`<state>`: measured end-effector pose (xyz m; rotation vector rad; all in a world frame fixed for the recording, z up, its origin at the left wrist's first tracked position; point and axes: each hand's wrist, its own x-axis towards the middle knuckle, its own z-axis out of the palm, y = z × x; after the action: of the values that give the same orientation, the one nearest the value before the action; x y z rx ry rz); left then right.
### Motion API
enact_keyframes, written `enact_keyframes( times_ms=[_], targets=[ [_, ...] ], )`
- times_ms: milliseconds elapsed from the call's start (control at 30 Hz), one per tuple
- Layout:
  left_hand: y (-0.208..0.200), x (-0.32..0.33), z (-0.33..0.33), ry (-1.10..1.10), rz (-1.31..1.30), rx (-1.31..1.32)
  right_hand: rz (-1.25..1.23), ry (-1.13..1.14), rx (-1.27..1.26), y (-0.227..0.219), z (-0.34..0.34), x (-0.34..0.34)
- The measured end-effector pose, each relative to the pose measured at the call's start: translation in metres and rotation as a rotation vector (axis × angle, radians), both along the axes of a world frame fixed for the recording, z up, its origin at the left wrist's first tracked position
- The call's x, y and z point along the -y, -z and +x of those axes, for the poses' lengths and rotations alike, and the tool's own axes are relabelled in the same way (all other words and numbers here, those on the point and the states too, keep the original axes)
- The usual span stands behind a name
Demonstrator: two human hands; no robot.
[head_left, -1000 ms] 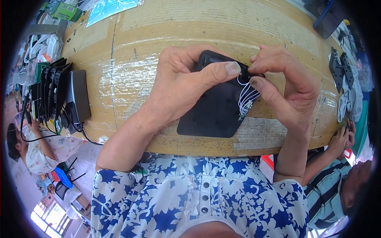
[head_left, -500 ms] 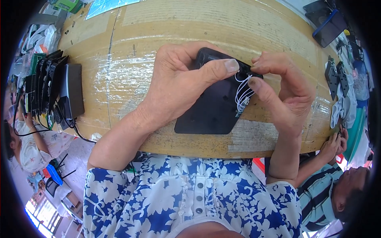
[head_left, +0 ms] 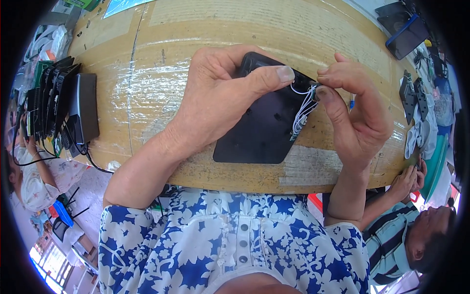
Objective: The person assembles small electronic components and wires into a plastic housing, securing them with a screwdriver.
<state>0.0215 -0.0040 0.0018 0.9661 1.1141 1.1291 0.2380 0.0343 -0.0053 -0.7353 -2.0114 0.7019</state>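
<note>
A flat black plastic panel [head_left: 252, 137] with a slanted right side lies near the table's front edge. My left hand [head_left: 213, 95] is closed around its upper left part, thumb across the top face and fingers behind. Off the panel's upper right edge, my right hand [head_left: 360, 115] pinches a small dark part between thumb and fingers; the fingertips mostly cover it, so its kind is unclear. Thin white wires [head_left: 306, 105] run from this part back onto the panel. At their lower end, a small connector or board [head_left: 297, 130] rests by the panel's right side.
Several black panels [head_left: 51, 100] stand stacked at the left beside a dark grey box [head_left: 89, 110] with black cables. A blue-edged tablet [head_left: 407, 36] and black flat parts [head_left: 413, 95] lie at the right. Another person's hands [head_left: 409, 180] work at the right table edge.
My right hand has drawn the small part slightly right, away from the panel's edge, and the white wires are pulled straighter. My left hand keeps its hold on the panel.
</note>
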Motion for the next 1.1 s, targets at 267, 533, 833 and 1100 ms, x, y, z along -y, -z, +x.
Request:
enact_keyframes(
  times_ms=[267, 533, 833, 1100],
  targets=[
    [0.000, 0.002, 0.000, 0.038, -0.034, -0.010, -0.180, -0.037, -0.101, 0.001, -0.004, 0.001],
    [0.004, 0.004, 0.001, 0.057, 0.001, -0.025, -0.292, -0.043, -0.101, -0.001, -0.003, 0.002],
    [0.001, 0.005, 0.001, 0.085, -0.001, -0.049, -0.450, -0.006, -0.029, -0.006, 0.000, 0.000],
    [0.001, 0.004, 0.000, 0.110, -0.035, -0.074, -0.501, -0.063, -0.099, -0.003, 0.004, -0.002]
  ],
)
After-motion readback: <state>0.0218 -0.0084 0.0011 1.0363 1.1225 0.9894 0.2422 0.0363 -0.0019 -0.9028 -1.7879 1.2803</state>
